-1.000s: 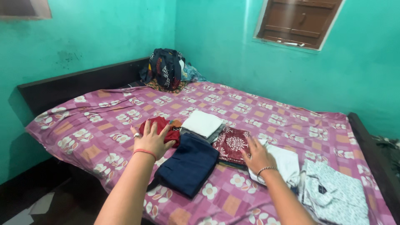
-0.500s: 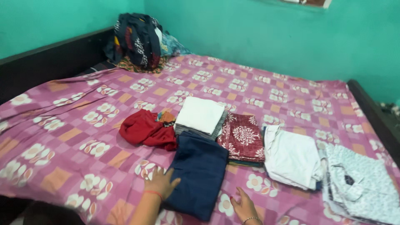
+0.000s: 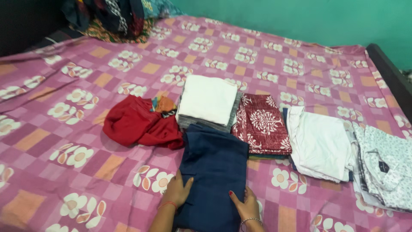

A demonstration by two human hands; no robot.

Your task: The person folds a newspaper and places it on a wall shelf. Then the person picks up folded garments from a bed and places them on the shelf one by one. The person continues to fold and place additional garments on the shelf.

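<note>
While flat on the bedsheet (image 3: 64,129), navy folded cloth (image 3: 214,163), between both hands' fingers (image 3: 185,184).

Brightness: even, moderate indoor light; colours of the bedsheet (image 3: 266,56) read clearly.
Source: diffuse, cannot tell from where; no single beam shows.
Shadows: soft and short, a faint one under the red cloth (image 3: 137,124) toward 7 o'clock; dark corner at 10 o'clock.
Glare: slight washout on the white folded cloth (image 3: 208,99), folds there hard to read.
Blur: mild softness overall; dark clothes pile (image 3: 111,15) at 11 o'clock smeared.
Distortion: wide-angle stretch toward the edges.
</note>
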